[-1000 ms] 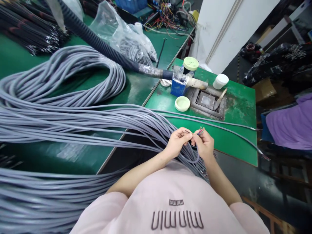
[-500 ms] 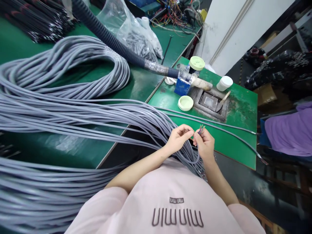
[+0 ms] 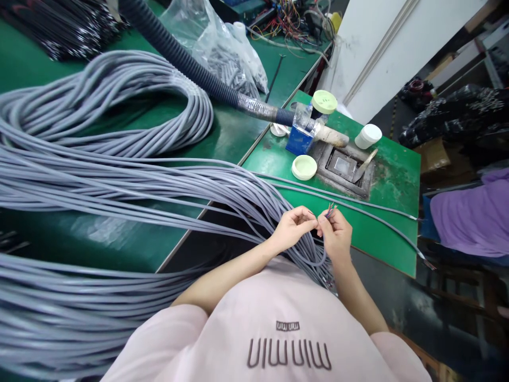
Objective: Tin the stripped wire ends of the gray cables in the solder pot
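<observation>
Thin coloured wires (image 3: 330,211) at the stripped end of a grey cable stick up from my right hand (image 3: 336,233), whose thumb and fingers are closed on them. My left hand (image 3: 295,227) meets it from the left, thumb and forefinger pinched at the same wires; exactly what sits in that pinch is too small to make out. Beneath both hands a bundle of grey cables (image 3: 254,193) runs from the left and bends down towards my body. Two separate cables (image 3: 352,200) lie across the green board beyond my hands, their stripped ends past its right edge.
On the green board (image 3: 397,175) stand a solder pot (image 3: 344,165) with a scraper (image 3: 366,164) across it, a pale green lid (image 3: 304,167) and a white jar (image 3: 368,136). A fume hose (image 3: 191,71) hangs over the coiled cables (image 3: 131,63). A person in purple (image 3: 471,212) is at right.
Both hands stay together at the wires, with only slight finger movement. The view has shifted a little; the cables and the things on the board lie as before.
</observation>
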A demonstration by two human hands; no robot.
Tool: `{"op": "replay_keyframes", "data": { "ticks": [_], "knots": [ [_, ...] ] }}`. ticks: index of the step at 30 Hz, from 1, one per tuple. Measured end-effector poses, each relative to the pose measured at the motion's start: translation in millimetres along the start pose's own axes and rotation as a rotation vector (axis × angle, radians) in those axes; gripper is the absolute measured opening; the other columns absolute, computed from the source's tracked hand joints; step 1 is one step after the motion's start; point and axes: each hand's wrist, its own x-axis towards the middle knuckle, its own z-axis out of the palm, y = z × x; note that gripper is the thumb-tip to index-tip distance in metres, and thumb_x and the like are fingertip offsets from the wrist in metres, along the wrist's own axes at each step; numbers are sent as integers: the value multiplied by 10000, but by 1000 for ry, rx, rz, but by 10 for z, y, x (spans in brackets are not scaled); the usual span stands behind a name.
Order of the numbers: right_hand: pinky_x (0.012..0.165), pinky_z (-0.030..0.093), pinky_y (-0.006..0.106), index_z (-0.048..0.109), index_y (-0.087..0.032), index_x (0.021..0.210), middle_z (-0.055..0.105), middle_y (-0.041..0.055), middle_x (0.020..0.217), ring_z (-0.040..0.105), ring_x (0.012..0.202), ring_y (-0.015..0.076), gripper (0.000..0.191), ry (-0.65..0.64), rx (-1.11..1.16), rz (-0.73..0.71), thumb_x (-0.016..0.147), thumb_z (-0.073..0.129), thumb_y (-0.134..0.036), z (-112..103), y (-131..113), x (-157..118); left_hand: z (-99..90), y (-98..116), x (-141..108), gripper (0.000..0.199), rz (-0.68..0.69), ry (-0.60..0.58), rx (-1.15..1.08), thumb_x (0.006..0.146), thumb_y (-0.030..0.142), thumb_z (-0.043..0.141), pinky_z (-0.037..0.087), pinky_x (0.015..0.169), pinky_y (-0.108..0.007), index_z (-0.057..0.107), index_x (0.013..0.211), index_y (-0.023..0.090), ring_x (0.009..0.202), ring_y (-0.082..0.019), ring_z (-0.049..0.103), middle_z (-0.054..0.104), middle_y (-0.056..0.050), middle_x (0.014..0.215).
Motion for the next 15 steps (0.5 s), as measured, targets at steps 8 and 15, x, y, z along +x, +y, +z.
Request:
{"op": "replay_keyframes", "data": {
  "ticks": [8,15],
  "knots": [
    [517,397,231,577,-203,782,523,-54,591,476,504,96,182,-74,-98,6,911,572,-330,-44,13,7,-107,10,10,309,37,-12,128,800,439,705,465,663,-249,623,753,145,654,-114,571,615,-3,694],
    [496,413,235,577,-209,798,542,-49,599,501,490,101,205,-186,-103,23,913,565,-378,-30,-30,35,-104,66,26,291,182,120,302,835,424,661,437,669,-262,617,715,162,672,-129,537,592,-8,700]
  ]
}}
